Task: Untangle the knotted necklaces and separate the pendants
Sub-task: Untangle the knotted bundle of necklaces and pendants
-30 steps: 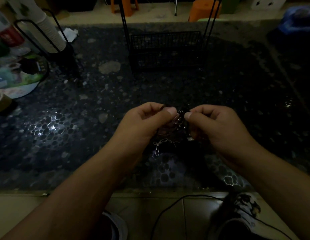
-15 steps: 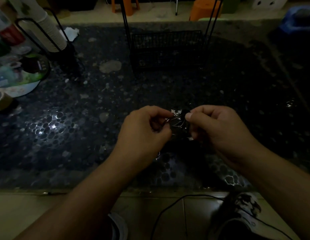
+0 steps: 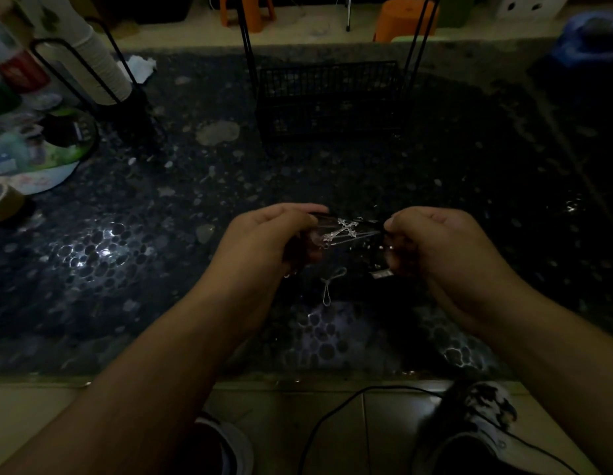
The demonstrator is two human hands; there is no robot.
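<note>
Pinching the tangled chains (image 3: pixel 363 236) taut between left hand (image 3: pixel 274 236) and right hand (image 3: pixel 431 238), cross pendant (image 3: pixel 342 230) slanting ten-to-four nearer the left, loose loop (image 3: pixel 330 286) dangling at six.

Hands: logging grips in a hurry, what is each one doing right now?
Left hand: fingers curled, pinching the tangled necklaces by the cross pendant.
Right hand: fingers curled, pinching the tangle's other end.

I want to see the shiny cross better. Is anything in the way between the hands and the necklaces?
No. Both the left hand and the right hand already grip the tangled necklaces, with the cross pendant stretched between them. Nothing visible sits in between.
</note>
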